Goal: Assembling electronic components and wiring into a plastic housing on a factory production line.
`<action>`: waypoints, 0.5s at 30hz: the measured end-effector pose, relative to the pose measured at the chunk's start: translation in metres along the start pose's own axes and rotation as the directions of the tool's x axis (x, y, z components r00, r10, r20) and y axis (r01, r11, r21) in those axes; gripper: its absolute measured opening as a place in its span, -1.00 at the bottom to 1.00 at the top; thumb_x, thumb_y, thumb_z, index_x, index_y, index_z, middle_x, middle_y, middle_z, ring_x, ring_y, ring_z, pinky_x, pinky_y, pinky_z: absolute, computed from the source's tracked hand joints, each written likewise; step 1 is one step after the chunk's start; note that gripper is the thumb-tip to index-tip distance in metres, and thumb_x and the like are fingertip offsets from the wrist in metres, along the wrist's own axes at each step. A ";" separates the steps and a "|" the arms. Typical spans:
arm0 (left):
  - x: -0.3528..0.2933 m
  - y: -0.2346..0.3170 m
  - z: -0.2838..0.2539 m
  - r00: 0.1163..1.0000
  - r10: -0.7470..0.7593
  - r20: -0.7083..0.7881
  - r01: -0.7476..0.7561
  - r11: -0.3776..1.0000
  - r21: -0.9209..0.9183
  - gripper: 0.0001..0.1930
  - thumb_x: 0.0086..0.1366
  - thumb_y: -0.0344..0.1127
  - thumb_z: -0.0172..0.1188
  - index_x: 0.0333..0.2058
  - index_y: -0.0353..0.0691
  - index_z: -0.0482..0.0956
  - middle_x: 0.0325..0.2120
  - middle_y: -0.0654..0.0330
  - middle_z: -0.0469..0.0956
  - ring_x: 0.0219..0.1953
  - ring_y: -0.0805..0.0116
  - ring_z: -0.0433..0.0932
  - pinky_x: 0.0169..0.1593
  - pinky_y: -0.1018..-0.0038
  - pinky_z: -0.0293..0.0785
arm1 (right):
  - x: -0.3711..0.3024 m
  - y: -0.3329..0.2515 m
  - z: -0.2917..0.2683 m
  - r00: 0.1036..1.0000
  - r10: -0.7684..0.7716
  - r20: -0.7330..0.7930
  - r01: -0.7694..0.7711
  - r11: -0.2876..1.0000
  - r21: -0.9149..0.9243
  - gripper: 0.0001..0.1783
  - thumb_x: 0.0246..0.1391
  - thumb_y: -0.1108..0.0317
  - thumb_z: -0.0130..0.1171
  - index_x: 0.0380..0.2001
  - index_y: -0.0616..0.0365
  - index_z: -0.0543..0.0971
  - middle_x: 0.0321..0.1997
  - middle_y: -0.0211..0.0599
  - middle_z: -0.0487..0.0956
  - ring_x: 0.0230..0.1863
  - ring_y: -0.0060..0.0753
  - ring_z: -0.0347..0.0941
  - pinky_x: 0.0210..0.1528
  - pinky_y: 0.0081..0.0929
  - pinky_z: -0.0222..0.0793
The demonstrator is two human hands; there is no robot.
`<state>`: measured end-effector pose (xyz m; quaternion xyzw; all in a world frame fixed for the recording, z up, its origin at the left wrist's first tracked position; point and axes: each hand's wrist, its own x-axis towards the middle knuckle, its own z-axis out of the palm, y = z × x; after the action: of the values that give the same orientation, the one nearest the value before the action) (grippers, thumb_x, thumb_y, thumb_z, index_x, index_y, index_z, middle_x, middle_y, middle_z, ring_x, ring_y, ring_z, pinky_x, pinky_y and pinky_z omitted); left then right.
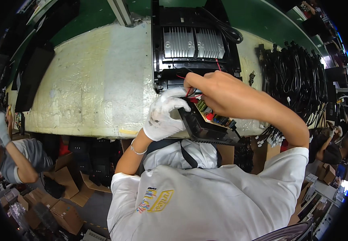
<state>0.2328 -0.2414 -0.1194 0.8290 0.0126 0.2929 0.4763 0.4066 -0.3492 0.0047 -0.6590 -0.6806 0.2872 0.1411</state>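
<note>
My left hand (164, 116), in a stained white glove, curls its fingers around the edge of a black plastic housing (204, 130), which is tilted at the table's front edge. Inside the housing sits a circuit board (221, 120) with red, green and dark parts. My bare right hand (220, 94) reaches over the board, with thumb and fingers pinched on thin red wire (188, 92); the exact grip is partly hidden. Just beyond my hands lies a black appliance body (156, 52) with two silver finned heat sinks (180, 43) and red wires running out of it.
Black power cords (292, 76) lie heaped on the right of the table (81, 80), with a single plug (252, 77) beside them. A coiled black cable (232, 34) rests on the appliance. Black panels (35, 76) stand at the left. People work at both sides; cardboard boxes (65, 217) stand behind.
</note>
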 end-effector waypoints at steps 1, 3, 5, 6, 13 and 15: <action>0.003 -0.001 0.001 1.000 0.026 -0.001 -0.026 1.000 -0.011 -0.63 -0.23 -0.42 0.56 -0.41 -0.17 0.57 -0.13 0.03 0.55 -0.05 0.15 0.57 0.01 0.32 0.51 | -0.003 -0.003 0.002 0.998 0.034 -0.061 -0.038 0.997 -0.074 -0.61 -0.03 0.62 0.16 -0.07 0.17 0.43 -0.45 -0.08 0.51 -0.35 0.05 0.44 -0.28 -0.17 0.32; 0.001 -0.003 0.001 1.000 0.016 -0.004 -0.016 1.000 -0.013 -0.66 -0.20 -0.41 0.53 -0.40 -0.15 0.57 -0.18 0.07 0.58 -0.09 0.16 0.58 -0.07 0.33 0.52 | -0.009 -0.003 0.004 0.979 -0.088 -0.184 0.073 0.994 -0.086 -0.56 -0.04 0.62 0.17 -0.04 0.17 0.42 -0.41 -0.10 0.50 -0.31 0.04 0.44 -0.24 -0.17 0.32; 0.002 -0.002 0.002 1.000 0.001 -0.015 -0.002 1.000 -0.012 -0.68 -0.18 -0.40 0.49 -0.39 -0.12 0.57 -0.23 0.12 0.60 -0.13 0.17 0.60 -0.16 0.35 0.54 | -0.016 0.002 0.004 0.952 -0.171 -0.255 0.130 0.977 -0.169 -0.56 -0.13 0.60 0.24 -0.08 0.21 0.48 -0.38 -0.19 0.48 -0.24 -0.07 0.42 -0.12 -0.22 0.33; 0.006 0.000 0.003 0.998 -0.059 -0.031 0.056 0.993 -0.101 -0.68 -0.18 -0.42 0.51 -0.42 -0.14 0.57 -0.27 0.14 0.59 -0.15 0.20 0.60 -0.11 0.36 0.53 | -0.019 0.005 0.004 0.954 -0.168 -0.249 0.129 0.978 -0.166 -0.56 -0.13 0.60 0.24 -0.08 0.21 0.48 -0.38 -0.19 0.48 -0.24 -0.07 0.42 -0.12 -0.22 0.33; 0.013 -0.001 0.004 0.998 -0.051 -0.046 0.051 0.999 0.012 -0.66 -0.17 -0.42 0.52 -0.39 -0.16 0.55 -0.35 0.19 0.56 -0.28 0.27 0.56 -0.14 0.42 0.51 | -0.013 0.011 0.001 0.956 -0.280 -0.090 0.257 0.943 -0.212 -0.75 -0.28 0.58 0.26 -0.38 0.24 0.59 -0.39 -0.27 0.48 -0.21 -0.17 0.44 -0.06 -0.30 0.34; 0.015 0.001 0.003 0.999 -0.036 -0.015 0.036 0.999 0.000 -0.67 -0.13 -0.43 0.49 -0.37 -0.14 0.53 -0.29 0.18 0.60 -0.23 0.24 0.58 -0.16 0.39 0.52 | -0.011 0.006 -0.005 0.956 -0.294 -0.016 0.283 0.933 -0.223 -0.74 -0.28 0.59 0.26 -0.37 0.24 0.59 -0.39 -0.27 0.48 -0.21 -0.17 0.44 -0.05 -0.29 0.33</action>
<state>0.2466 -0.2401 -0.1132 0.8265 0.0311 0.2904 0.4813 0.4151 -0.3586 0.0072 -0.5701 -0.7938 0.1708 0.1251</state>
